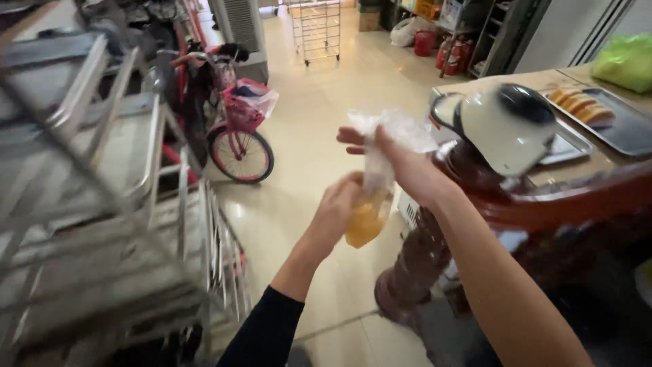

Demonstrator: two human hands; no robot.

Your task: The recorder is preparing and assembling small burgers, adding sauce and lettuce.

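A clear plastic bag (377,163) hangs in front of me with a yellow-orange piece of food (365,221) in its bottom. My right hand (407,166) is closed around the bag's gathered upper part, and loose plastic bunches up above the fingers. My left hand (337,207), in a black sleeve, holds the lower part of the bag beside the food. Both hands are raised over the floor, left of a dark wooden counter (564,197).
A metal rack trolley (115,204) fills the left side. A pink bicycle (234,136) with a basket stands behind it. On the counter are a white helmet (506,126), metal trays (628,129) with baked goods and a green bag (628,61). A wire cart (316,30) stands far back.
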